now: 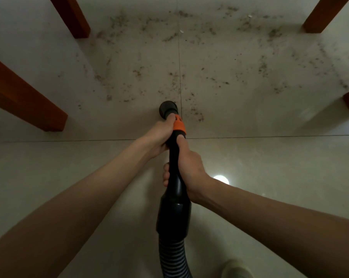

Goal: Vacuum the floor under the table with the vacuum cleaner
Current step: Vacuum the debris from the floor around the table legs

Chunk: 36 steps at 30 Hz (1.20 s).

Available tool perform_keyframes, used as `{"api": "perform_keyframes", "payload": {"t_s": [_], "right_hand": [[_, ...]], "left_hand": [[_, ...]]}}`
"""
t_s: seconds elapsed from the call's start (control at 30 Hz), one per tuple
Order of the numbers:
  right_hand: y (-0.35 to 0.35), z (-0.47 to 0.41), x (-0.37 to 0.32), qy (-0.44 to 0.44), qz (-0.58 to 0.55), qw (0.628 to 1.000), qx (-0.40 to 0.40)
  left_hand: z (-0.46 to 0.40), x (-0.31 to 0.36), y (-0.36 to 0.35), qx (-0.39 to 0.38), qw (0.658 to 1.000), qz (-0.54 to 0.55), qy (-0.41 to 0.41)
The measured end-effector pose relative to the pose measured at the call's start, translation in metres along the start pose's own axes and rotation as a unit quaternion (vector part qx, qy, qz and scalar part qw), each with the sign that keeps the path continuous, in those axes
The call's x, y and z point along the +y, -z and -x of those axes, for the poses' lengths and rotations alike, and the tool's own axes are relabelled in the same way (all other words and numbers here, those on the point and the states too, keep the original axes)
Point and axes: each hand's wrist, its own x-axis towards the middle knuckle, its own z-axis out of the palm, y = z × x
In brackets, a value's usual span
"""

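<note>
Tile floor (250, 167) fills the view, pale, w/ grout lines crossing just right of the nozzle. Four brown wood table legs (29, 97) stand around the far part: two at left, one top right, one at right edge. Dirt (189, 63), dark crumbs and dust, lies scattered btwn the legs, reaching down to just beside the nozzle.

Vacuum wand (174, 163) runs up the middle, black, ribbed hose (172, 257) at bottom, orange collar (179, 126) near the tip. Nozzle (168, 109), round and black, sits at the near edge of the dirt patch.

Left hand (159, 137) wraps the wand at the collar, fingers curled round it. Right hand (189, 169) grips lower down, thumb along the top, fingertips showing on the wand's left side.

Pale shoe (236, 269) at bottom right, blurred. Bright light spot (221, 179) reflects on tile near the right wrist.
</note>
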Motion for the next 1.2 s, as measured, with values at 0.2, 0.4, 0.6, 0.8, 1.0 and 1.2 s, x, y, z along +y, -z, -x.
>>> {"api": "perform_keyframes", "payload": {"t_s": [0.2, 0.4, 0.6, 0.8, 1.0, 1.2], "right_hand": [[-0.014, -0.015, -0.014, 0.008, 0.005, 1.000, 0.018], [-0.011, -0.023, -0.025, 0.010, -0.009, 1.000, 0.013], [0.004, -0.015, -0.024, 0.006, 0.036, 0.999, 0.017], [0.009, 0.000, -0.016, -0.015, 0.044, 0.999, 0.004], [0.014, 0.011, -0.016, -0.004, 0.060, 0.998, 0.005], [0.037, 0.020, -0.020, 0.015, 0.078, 0.995, 0.058]], "left_hand": [[-0.013, 0.017, 0.009, -0.013, 1.000, 0.002, 0.020], [-0.020, 0.027, 0.003, -0.018, 0.999, 0.013, 0.029], [-0.016, 0.017, -0.006, -0.017, 0.999, 0.029, 0.018], [-0.003, 0.001, -0.009, -0.009, 0.999, 0.039, 0.017], [0.008, -0.005, -0.017, 0.039, 0.999, 0.027, -0.014], [0.021, -0.007, -0.048, 0.018, 0.999, -0.014, -0.023]]}}
